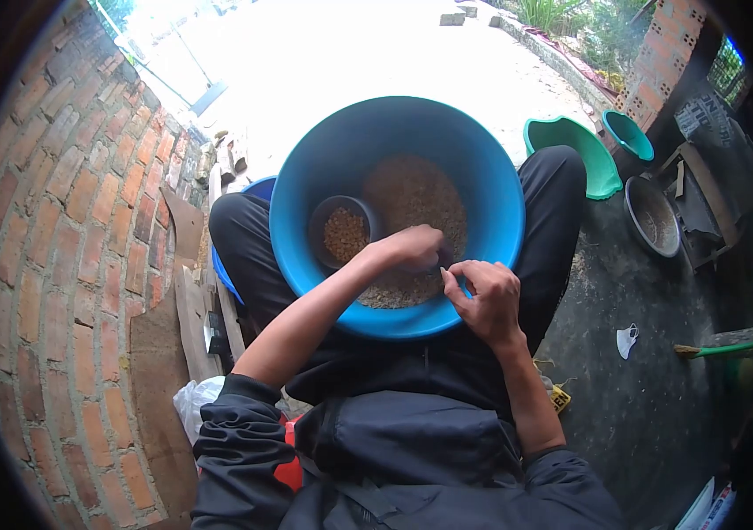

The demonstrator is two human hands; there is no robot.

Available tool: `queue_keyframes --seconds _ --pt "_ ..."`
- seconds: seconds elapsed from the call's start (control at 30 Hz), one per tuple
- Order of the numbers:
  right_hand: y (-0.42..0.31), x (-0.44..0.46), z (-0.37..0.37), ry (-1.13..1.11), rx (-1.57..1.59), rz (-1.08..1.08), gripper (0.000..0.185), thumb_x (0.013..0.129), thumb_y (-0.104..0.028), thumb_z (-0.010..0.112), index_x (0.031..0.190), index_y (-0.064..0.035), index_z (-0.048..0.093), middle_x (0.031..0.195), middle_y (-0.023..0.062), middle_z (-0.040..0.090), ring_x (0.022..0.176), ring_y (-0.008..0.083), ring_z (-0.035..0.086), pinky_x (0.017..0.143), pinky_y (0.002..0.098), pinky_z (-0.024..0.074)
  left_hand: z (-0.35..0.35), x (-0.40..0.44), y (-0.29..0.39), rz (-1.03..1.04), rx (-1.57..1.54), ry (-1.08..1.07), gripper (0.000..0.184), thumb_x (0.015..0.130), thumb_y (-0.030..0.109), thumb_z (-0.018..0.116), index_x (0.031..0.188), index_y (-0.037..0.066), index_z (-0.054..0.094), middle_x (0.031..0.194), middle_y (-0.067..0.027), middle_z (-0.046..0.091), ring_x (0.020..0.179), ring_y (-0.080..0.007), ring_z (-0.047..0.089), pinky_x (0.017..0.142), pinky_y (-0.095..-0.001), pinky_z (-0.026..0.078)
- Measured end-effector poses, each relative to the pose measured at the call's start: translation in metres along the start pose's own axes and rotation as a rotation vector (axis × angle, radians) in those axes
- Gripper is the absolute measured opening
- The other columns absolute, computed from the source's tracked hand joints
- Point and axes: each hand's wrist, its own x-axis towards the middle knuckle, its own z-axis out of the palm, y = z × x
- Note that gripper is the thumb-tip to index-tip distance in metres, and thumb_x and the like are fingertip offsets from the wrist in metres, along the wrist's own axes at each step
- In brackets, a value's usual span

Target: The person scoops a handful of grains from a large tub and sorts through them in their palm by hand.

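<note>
A large blue tub (306, 300) sits between my knees, with a layer of pale brown, grain-like material (416, 190) across its bottom. Inside it, at the left, stands a small dark bowl (316, 231) holding orange-brown kernels (345, 233). My left hand (414, 247) reaches over the grain with its fingers curled downward. Something dark shows just under those fingers, too unclear to name. Close by, at the tub's near right rim, my right hand (488, 296) has thumb and fingertips brought together. Anything between them is too small to make out.
A brick wall (67, 265) runs along the left. To the right are a green basin (602, 168), a smaller teal basin (628, 134) and a round metal pan (650, 216). A white mask (626, 341) and a green-handled tool (738, 347) lie on the dark floor.
</note>
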Motion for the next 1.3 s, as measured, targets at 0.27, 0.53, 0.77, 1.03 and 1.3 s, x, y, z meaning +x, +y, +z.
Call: queue_keyframes --seconds 0.27,0.53,0.77,1.03,1.3 --pt "0.003 -0.001 0.003 0.075 0.018 -0.069 0.015 0.081 -0.018 0.07 0.073 -0.0069 0.066 0.059 0.005 0.057 0.051 0.021 0.053 0.056 0.0349 0.0389 0.0 -0.016 0.029 -0.266 -0.054 -0.171 0.029 0.075 0.019 0.06 0.089 -0.005 0.066 0.081 -0.0244 0.067 0.079 -0.0334 0.067 0.069 -0.0454 0.049" --pt "0.005 -0.001 0.005 0.045 0.045 -0.039 0.014 0.08 -0.018 0.069 0.073 -0.0067 0.066 0.06 0.0047 0.057 0.052 0.0206 0.054 0.056 0.0349 0.0391 -0.024 -0.036 0.021 0.001 0.085 0.035 0.034 0.072 0.003 0.051 0.1 0.0 0.071 0.095 -0.0233 0.068 0.091 -0.039 0.065 0.082 -0.0473 0.05" --pt "0.002 0.002 0.0 0.043 0.057 -0.023 0.015 0.08 -0.018 0.071 0.071 -0.0069 0.065 0.056 0.0037 0.054 0.049 0.019 0.05 0.054 0.0337 0.0373 0.01 -0.013 0.0 0.009 0.09 0.161 0.03 0.073 0.004 0.052 0.097 0.002 0.07 0.094 -0.0252 0.067 0.093 -0.043 0.064 0.083 -0.0507 0.049" --pt "0.004 -0.002 -0.003 0.076 0.23 0.137 0.015 0.079 -0.017 0.072 0.07 -0.0075 0.065 0.05 0.0027 0.046 0.044 0.0172 0.046 0.05 0.0329 0.0351 0.004 -0.021 0.02 -0.071 0.046 -0.059 0.025 0.071 0.009 0.053 0.085 -0.004 0.069 0.081 -0.0255 0.067 0.079 -0.0393 0.066 0.071 -0.0471 0.048" --pt "0.004 -0.001 -0.003 0.068 0.233 0.149 0.015 0.079 -0.018 0.072 0.071 -0.0077 0.065 0.05 0.0029 0.047 0.045 0.017 0.046 0.051 0.0328 0.0354 -0.025 -0.038 0.014 -0.048 -0.01 -0.137 0.035 0.067 0.0 0.049 0.092 0.003 0.074 0.089 -0.0152 0.072 0.086 -0.0293 0.068 0.079 -0.0396 0.052"
